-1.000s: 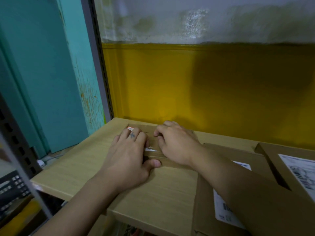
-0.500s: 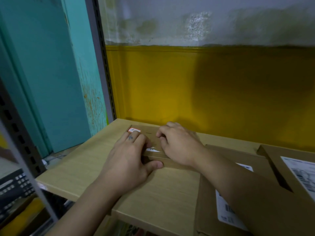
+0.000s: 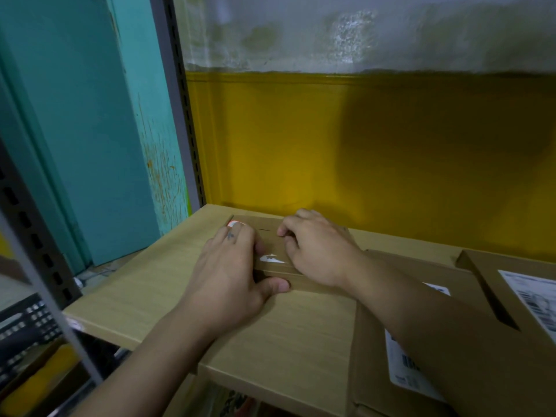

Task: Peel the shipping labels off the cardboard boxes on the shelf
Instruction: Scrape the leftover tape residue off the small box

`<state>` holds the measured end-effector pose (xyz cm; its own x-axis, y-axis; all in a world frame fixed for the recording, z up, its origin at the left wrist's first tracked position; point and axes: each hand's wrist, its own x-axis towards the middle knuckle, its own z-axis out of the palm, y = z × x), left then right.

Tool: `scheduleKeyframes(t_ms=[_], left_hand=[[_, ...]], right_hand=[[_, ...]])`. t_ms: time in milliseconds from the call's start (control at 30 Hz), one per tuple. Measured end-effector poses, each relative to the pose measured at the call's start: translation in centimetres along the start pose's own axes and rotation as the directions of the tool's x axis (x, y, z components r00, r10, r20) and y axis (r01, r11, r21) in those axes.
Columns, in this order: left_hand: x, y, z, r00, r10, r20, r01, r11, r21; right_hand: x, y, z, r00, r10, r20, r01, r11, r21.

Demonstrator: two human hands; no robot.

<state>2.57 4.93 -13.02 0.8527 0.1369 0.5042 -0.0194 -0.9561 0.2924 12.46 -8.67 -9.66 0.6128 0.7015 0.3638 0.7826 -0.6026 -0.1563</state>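
A small flat cardboard box lies on the wooden shelf board. My left hand presses flat on the box's left half, thumb against its front side. Its fingertips reach a red-and-white sticker at the far left corner. My right hand lies on the box's right half with curled fingers, tips on the top face. Nothing shows between those fingers. A torn white label scrap is stuck on the box between my hands.
A larger cardboard box with a white barcode label lies under my right forearm. Another labelled box sits at far right. The yellow wall closes the back; a grey slotted post stands at left.
Both hands stay on the small box. My left fingertips have crept forward and now partly cover the red-and-white sticker.
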Motion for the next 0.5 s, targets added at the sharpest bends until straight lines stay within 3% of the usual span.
scheduleKeyframes(t_ms=[67, 367, 500], left_hand=[[-0.1, 0.0, 0.0, 0.999, -0.032, -0.009, 0.031, 0.999, -0.043], [-0.9, -0.2, -0.8, 0.998, 0.062, -0.013, -0.062, 0.998, 0.018], [-0.6, 0.1, -2.7, 0.987, 0.121, 0.102, -0.122, 0.993, 0.005]], right_hand=[[0.0, 0.0, 0.0, 1.0, 0.002, -0.003, -0.002, 1.0, 0.004], [-0.2, -0.1, -0.1, 1.0, 0.015, -0.021, -0.015, 1.0, 0.0], [-0.1, 0.0, 0.1, 1.0, 0.009, -0.025, -0.009, 1.0, 0.017]])
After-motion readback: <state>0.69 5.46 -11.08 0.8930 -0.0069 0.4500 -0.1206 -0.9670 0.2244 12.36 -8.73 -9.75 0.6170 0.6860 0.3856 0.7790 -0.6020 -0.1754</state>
